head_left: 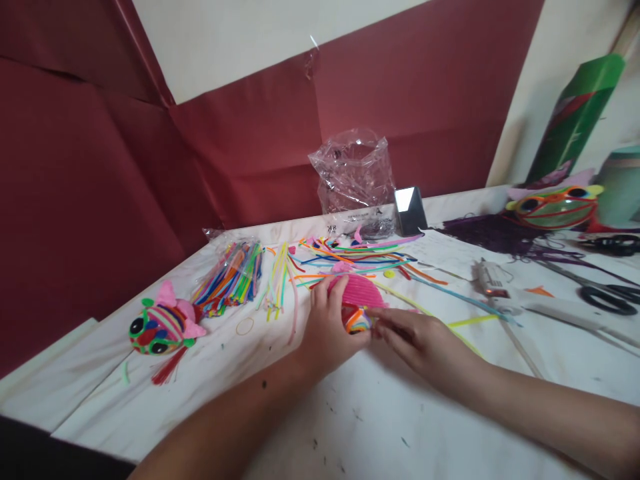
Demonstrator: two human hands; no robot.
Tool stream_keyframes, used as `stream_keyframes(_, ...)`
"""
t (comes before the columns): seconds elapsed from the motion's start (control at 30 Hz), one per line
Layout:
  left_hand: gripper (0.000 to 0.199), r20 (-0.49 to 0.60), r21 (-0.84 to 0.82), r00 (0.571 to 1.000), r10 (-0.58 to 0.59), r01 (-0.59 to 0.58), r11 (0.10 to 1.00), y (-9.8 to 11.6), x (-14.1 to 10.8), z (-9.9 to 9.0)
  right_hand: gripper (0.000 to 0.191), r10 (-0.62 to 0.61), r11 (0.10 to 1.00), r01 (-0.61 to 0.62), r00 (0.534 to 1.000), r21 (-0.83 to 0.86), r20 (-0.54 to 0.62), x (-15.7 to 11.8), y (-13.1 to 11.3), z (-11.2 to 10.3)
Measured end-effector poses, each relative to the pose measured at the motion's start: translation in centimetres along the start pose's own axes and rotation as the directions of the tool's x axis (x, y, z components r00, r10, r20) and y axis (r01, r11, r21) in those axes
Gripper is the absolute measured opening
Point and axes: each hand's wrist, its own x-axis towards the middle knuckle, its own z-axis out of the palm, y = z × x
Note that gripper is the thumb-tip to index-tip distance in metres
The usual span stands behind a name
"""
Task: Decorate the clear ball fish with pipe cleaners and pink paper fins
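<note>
My left hand (330, 320) is wrapped around a colourful craft piece (357, 320), which has red, orange, white and blue bands and a pink ribbed part (357, 290) sticking out behind. The fingers cover much of the piece. My right hand (415, 337) touches its right side with the fingertips pressed together; whatever lies between them is too small to make out. Loose pipe cleaners (345, 260) in many colours lie just beyond both hands.
On the left sit a finished-looking fish craft (163, 320) and a bagged bundle of pipe cleaners (233, 280). A glue gun (493, 280) and scissors (607, 297) lie right. Behind stand a phone (411, 212) and a clear plastic bag (355, 173).
</note>
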Motion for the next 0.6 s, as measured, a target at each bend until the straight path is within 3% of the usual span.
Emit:
stream_keyframes(0.33,0.084,0.039,-0.02,0.999,-0.001,0.002,1.0,0.11,-0.06,-0.4,0.04,0.021,1.0,-0.02,0.999,-0.005,0.036,-0.1,-0.14,-0.12)
stream_keyframes(0.5,0.081,0.049,-0.067,0.999,-0.001,0.004,0.998,0.04,0.12,-0.77,0.04,0.111,0.988,-0.116,0.992,0.098,0.057,0.11,-0.42,-0.28)
stream_keyframes(0.6,0.078,0.075,-0.117,0.995,-0.06,0.068,0.991,-0.27,0.28,-0.97,0.044,0.166,0.964,-0.183,0.981,0.193,0.102,0.15,-0.41,-0.07)
